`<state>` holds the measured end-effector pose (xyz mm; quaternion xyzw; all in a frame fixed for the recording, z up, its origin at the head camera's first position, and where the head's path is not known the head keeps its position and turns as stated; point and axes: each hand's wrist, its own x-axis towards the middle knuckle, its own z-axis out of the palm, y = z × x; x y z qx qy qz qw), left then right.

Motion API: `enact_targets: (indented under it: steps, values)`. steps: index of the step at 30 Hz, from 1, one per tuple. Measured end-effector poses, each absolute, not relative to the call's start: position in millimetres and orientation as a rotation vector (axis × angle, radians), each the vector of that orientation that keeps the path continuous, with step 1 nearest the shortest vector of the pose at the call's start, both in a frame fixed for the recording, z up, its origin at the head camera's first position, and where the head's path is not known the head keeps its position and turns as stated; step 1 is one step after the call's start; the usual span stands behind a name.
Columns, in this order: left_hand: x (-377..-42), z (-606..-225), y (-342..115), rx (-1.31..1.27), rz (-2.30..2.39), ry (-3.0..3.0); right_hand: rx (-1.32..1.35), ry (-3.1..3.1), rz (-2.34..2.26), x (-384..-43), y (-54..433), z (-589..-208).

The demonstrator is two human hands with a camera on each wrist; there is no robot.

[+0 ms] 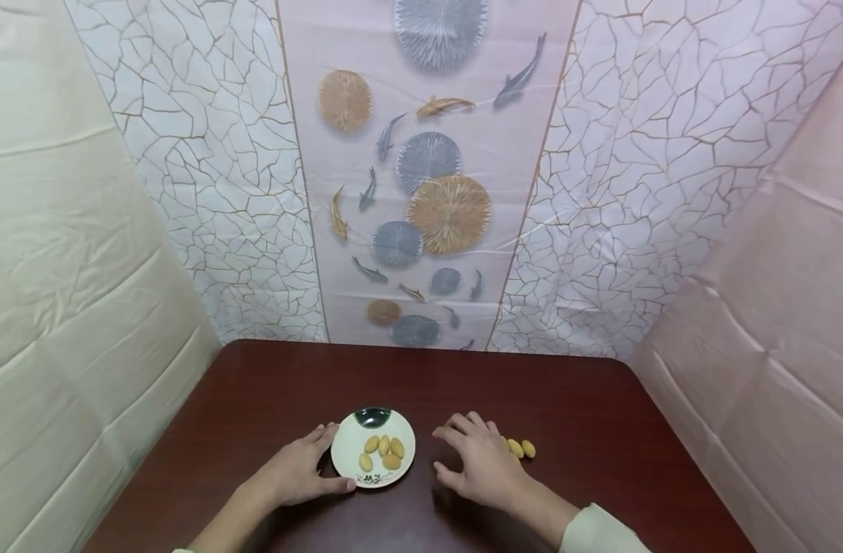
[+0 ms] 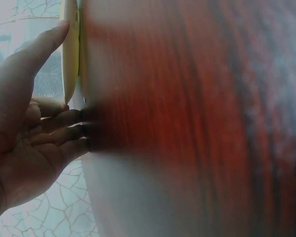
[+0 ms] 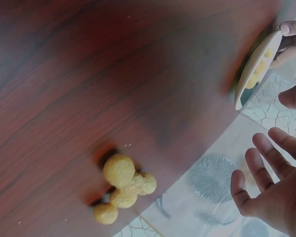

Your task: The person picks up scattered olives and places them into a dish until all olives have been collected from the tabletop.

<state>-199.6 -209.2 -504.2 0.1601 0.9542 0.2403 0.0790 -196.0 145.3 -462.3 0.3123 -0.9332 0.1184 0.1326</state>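
A small white plate (image 1: 349, 444) with a dark green patch at its far rim stands on the table. Several yellow-brown oval pieces (image 1: 384, 444), like coated nuts, lie in it. My left hand (image 1: 298, 466) holds the plate's left rim between thumb and fingers; the left wrist view shows the thumb on the plate's edge (image 2: 70, 59). To the right of the plate, my right hand (image 1: 482, 465) hovers over the table with spread, slightly bent fingers and nothing in it. Beyond it sits a small group of similar oval pieces (image 3: 119, 170), partly hidden by the hand in the head view.
Both hands and the plate are over a dark red-brown wooden table (image 1: 290, 384). A patterned cloth (image 1: 400, 307) with fish and round motifs hangs behind its far edge. Plain beige cloth (image 1: 82, 307) closes off the left side, and more hangs on the right.
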Motion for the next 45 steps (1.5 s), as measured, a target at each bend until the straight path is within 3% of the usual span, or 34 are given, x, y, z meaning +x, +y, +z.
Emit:
enact_targets:
  steps: [45]
  values:
    - [-197.2,-504.4,-209.6,0.497,0.735,2.872,0.679,-2.819,0.28,-192.6,224.1,-491.6]
